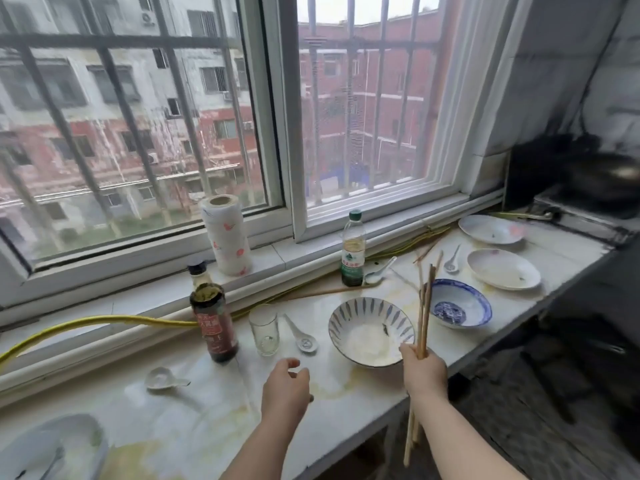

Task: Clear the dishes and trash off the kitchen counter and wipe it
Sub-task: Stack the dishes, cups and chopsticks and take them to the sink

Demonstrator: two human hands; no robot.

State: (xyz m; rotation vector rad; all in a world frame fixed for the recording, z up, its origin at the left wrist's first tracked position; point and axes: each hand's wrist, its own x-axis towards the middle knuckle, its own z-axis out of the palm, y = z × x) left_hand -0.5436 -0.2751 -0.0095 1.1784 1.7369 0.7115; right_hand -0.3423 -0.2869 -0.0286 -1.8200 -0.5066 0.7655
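The chopsticks stand nearly upright in the right hand, whose grip is closed round the bundle at about mid-length. Their tips rise above the near rim of the striped bowl and their tails hang past the edge of the surface. They look light and stiff but probably slick and apt to fan apart, so a hold near the middle seems soundest. The left hand hovers over the surface in front of the glass, its grip loose and holding nothing. The striped bowl, the blue bowl beside it and a plate further right are likely brittle ceramic, best taken by the rim. The glass looks fragile and easily tipped. A porcelain spoon lies between glass and bowl, and a dark sauce bottle stands just left of the glass. Both would obstruct wiping.
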